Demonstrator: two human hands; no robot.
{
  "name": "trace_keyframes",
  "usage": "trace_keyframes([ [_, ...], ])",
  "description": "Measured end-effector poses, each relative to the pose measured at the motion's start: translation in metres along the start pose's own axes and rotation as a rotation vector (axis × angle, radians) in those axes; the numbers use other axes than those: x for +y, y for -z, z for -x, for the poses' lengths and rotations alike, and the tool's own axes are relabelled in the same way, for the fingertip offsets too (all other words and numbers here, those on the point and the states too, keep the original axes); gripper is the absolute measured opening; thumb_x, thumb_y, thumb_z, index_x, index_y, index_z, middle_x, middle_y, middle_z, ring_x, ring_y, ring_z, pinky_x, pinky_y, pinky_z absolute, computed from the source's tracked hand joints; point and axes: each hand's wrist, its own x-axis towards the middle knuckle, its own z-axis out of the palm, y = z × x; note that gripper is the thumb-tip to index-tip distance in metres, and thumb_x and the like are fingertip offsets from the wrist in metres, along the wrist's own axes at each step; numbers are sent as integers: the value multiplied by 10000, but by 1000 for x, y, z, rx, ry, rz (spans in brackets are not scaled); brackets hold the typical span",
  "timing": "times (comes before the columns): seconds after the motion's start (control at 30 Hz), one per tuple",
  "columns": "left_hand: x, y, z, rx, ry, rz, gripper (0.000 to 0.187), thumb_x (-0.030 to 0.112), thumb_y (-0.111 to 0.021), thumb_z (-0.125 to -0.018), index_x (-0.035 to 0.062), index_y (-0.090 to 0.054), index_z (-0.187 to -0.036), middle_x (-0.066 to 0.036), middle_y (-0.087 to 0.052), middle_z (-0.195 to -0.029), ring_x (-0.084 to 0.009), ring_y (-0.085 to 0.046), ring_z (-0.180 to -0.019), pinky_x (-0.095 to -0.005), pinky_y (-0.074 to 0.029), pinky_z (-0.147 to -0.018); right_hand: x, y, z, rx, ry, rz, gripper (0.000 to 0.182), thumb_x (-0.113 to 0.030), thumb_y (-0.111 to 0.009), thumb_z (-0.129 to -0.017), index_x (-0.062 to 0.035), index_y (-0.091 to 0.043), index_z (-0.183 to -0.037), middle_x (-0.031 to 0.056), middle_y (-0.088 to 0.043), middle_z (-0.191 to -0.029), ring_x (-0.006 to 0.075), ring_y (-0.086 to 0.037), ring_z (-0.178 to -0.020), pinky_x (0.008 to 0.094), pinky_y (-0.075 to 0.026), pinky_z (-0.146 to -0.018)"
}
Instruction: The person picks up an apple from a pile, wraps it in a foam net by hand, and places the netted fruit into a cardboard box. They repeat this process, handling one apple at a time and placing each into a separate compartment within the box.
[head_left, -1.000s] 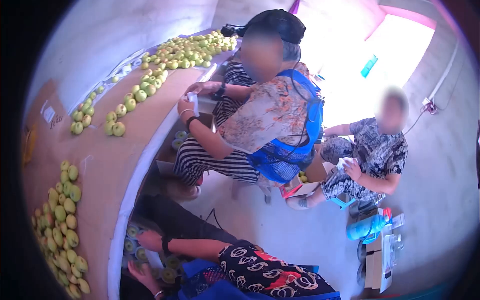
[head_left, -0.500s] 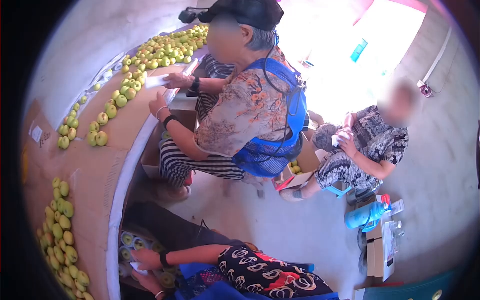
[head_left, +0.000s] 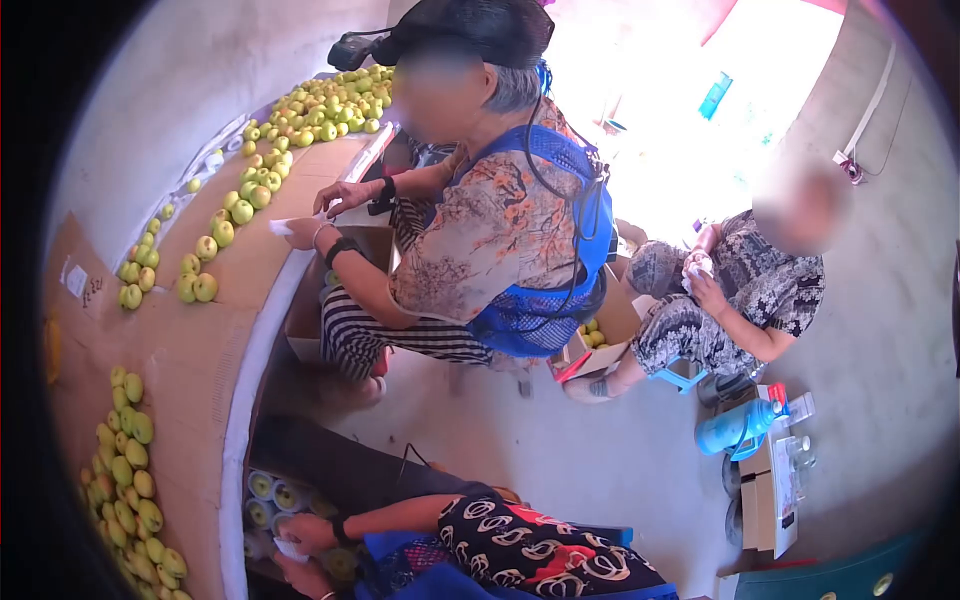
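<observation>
Closer together now, two hands, left hand (head_left: 306, 577) and right hand (head_left: 309, 534), clamp one white wrap (head_left: 290, 549).

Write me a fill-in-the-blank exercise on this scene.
The apples lie on a tabletop covered with brown ____. The band by the wearer's right hand is colored ____. The trousers of the worker in the cap are patterned with ____. The large flask is colored ____.

Missing words: cardboard; black; stripes; blue.
</observation>
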Motion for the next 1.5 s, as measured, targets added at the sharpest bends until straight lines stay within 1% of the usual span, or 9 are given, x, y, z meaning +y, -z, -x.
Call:
trace_keyframes([
  [0.3,-18,-34,-5,-53,70,-69,465,291,-578,-768,77,-470,-1166,-182,-616,-839,-368,-604,-729,-450,-495,-634,8,-7,-7,180,24,-121,162,-117,-549,-672,-44,-538,-816,107,-585,-732,254,-572,-657,359,-433,-578],
  [0.47,-23,-37,-13,-113,116,485,522,92,-604,-643,81,-451,-1142,-219,-580,-943,-378,-562,-931,-430,-435,-772,11,8,-13,-112,116,-196,90,-92,-523,-638,-12,-565,-629,145,-579,-636,286,-553,-589,381,-408,-547],
  [0.67,-41,-61,-12,-161,61,685,643,75,-637,-583,62,-424,-1190,-182,-583,-979,-312,-570,-975,-370,-440,-796,12,13,-21,-497,201,-54,139,-78,-538,-653,-51,-633,-751,126,-610,-720,263,-599,-687,377,-446,-591],
  [0.77,-43,-48,-10,-164,-9,632,642,78,-655,-587,55,-428,-1188,-177,-584,-999,-274,-576,-973,-362,-441,-787,8,10,-17,-555,303,296,128,-78,-551,-655,-32,-625,-748,151,-607,-735,274,-595,-696,382,-447,-616],
  [1.07,1,49,11,-100,-136,681,320,104,-632,-679,39,-550,-981,-173,-611,-865,-269,-610,-828,-355,-460,-696,5,-25,-15,-740,366,-55,96,-71,-539,-680,10,-562,-726,163,-584,-736,271,-553,-675,380,-416,-643],
  [1.27,-29,55,25,-62,-78,548,379,151,-664,-667,47,-537,-1008,-152,-614,-867,-311,-603,-811,-366,-480,-714,-12,-51,-16,-948,579,-103,117,-99,-513,-710,11,-551,-699,164,-571,-719,264,-548,-667,385,-408,-651],
  [1.33,-29,52,34,-96,43,563,472,135,-678,-647,48,-503,-1077,-156,-600,-929,-318,-584,-871,-366,-468,-760,-26,-40,-8,-889,440,12,191,-136,-471,-734,20,-571,-691,191,-578,-727,320,-551,-655,417,-408,-620],
  [1.4,-37,64,36,-121,134,561,568,119,-692,-627,50,-470,-1145,-159,-587,-991,-325,-565,-931,-366,-457,-807,-23,-51,-11,-816,618,4,208,-152,-450,-768,19,-563,-731,210,-568,-736,346,-545,-657,427,-413,-622],
  [1.5,-37,69,49,118,85,638,813,8,-711,-543,5,-342,-1268,-182,-399,-1254,-339,-395,-1158,-386,-324,-979,-34,-24,-15,-579,135,-184,231,-175,-426,-815,9,-522,-917,218,-571,-877,347,-563,-789,406,-435,-710],
])
